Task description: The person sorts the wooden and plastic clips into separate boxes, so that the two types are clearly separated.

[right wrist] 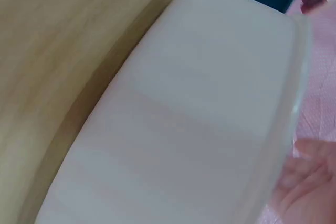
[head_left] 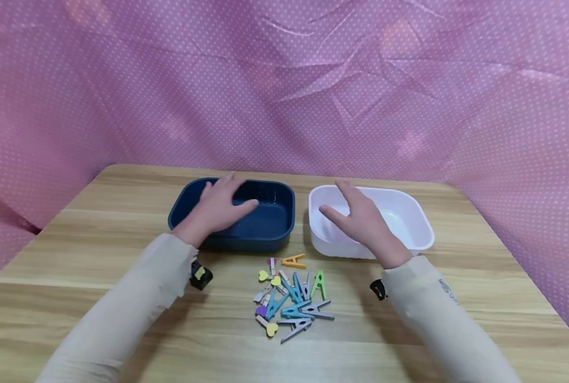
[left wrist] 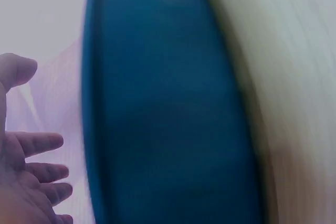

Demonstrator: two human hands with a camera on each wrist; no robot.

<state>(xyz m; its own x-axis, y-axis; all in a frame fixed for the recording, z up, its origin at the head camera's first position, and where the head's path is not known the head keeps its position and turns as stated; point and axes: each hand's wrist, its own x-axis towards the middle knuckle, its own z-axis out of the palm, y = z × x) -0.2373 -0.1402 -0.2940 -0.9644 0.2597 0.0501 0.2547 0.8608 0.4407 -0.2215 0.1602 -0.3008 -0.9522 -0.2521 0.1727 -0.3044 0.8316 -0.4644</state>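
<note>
The left hand, fingers spread, hovers over a dark blue plastic basin in the head view. In the left wrist view its straight fingers show above the basin's rim, holding nothing. Over a white plastic basin the right hand is held with thumb and forefinger apart and nothing between them. Nearer the person, between the two arms, lies a loose pile of clothespins: a green one, an orange one, several blue and grey ones, and small wooden ones with yellow or purple hearts.
Both basins stand side by side toward the back of a wooden table, a narrow gap between them. Pink dotted cloth hangs behind and along both sides. A black wrist camera sits under the left cuff, another under the right.
</note>
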